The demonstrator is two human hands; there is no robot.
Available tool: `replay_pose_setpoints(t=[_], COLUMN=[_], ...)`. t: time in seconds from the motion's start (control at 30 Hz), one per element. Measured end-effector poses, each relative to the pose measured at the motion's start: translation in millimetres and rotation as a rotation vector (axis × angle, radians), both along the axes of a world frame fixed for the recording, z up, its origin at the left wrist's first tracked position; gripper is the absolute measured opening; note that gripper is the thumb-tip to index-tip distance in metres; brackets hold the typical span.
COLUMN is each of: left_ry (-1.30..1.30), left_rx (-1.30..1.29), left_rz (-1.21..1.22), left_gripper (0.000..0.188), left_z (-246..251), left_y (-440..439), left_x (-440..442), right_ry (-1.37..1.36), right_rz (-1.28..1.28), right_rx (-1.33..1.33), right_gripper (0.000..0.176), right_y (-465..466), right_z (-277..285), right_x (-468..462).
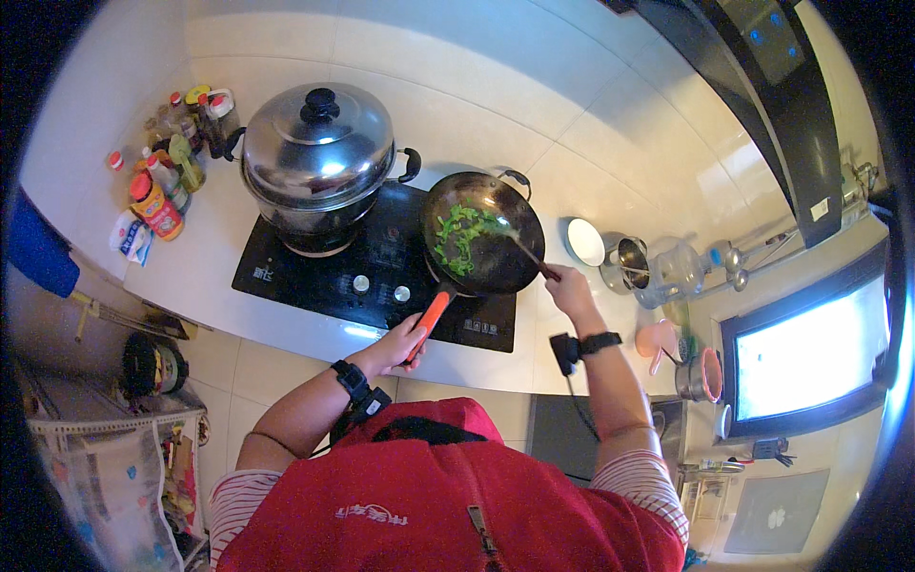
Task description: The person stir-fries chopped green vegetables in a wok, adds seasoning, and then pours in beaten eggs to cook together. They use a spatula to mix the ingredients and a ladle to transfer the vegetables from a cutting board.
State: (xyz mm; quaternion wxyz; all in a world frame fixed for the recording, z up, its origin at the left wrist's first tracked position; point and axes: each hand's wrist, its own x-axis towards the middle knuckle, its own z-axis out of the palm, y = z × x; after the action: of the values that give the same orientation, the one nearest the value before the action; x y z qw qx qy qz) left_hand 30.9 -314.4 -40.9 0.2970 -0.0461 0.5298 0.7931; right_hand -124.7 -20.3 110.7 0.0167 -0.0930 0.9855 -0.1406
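Note:
Cut green vegetables (463, 232) lie in the left part of a dark wok (493, 264) on the right side of the black cooktop (314, 289). My left hand (405, 343) is closed around the wok's orange-red handle (432, 314). With my right hand (570, 289) I hold a spatula by its brown handle (532, 259); its metal head is in the wok at the right edge of the greens, blurred. A large lidded steel pot (318, 150) stands on the cooktop's left side.
Bottles and a red-capped jar (157, 207) crowd the counter's left end. To the wok's right are a white bowl (586, 242), a metal container (633, 262) and a clear plastic jug (679, 272). Farther right sits a pink cup (654, 337). A dark range hood (779, 93) juts in at upper right.

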Motion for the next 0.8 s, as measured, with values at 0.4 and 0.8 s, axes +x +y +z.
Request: replay_pose_setpoints(t=[0.4, 0.8], left_ry=[0.027, 0.006], left_rx=[0.005, 0.006], left_rz=[0.003, -0.016], left_gripper=[0.044, 0.049], left_z=[-6, -1], left_y=[0, -3], left_x=[-2, -1], right_ry=[-0.286, 0.025], right_rz=[0.140, 0.048], right_rx=[-0.122, -0.193], right_gripper=[0.039, 0.039], right_y=[-13, -34], right_z=[45, -46], right_x=[61, -14])
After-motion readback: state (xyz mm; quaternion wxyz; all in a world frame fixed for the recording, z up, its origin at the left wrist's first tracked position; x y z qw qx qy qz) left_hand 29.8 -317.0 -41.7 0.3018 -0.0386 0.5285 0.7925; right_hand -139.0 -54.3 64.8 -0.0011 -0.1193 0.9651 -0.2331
